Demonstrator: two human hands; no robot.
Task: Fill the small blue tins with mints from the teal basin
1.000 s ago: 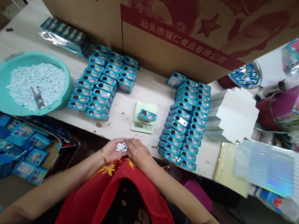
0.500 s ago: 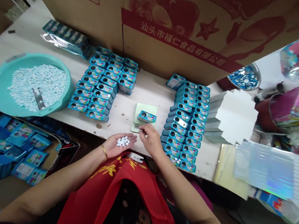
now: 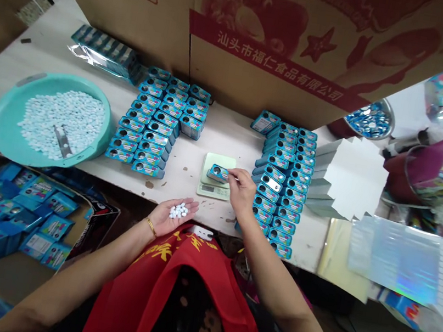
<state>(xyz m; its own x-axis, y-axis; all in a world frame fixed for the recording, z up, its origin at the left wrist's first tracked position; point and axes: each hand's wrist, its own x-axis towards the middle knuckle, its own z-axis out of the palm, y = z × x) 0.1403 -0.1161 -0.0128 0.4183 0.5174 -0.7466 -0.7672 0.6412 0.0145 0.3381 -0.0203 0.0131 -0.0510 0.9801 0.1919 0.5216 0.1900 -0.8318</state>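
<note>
Left to right: teal basin of tablets far left of fingers; left hand cupped, fingers spread under loose tablets; right hand, moved up from the palm, fingers pinched at blue tin on scale. Tin rows crowd right on bench.

Blue tins, pale blue tablets in a teal basin, red apron.
</note>
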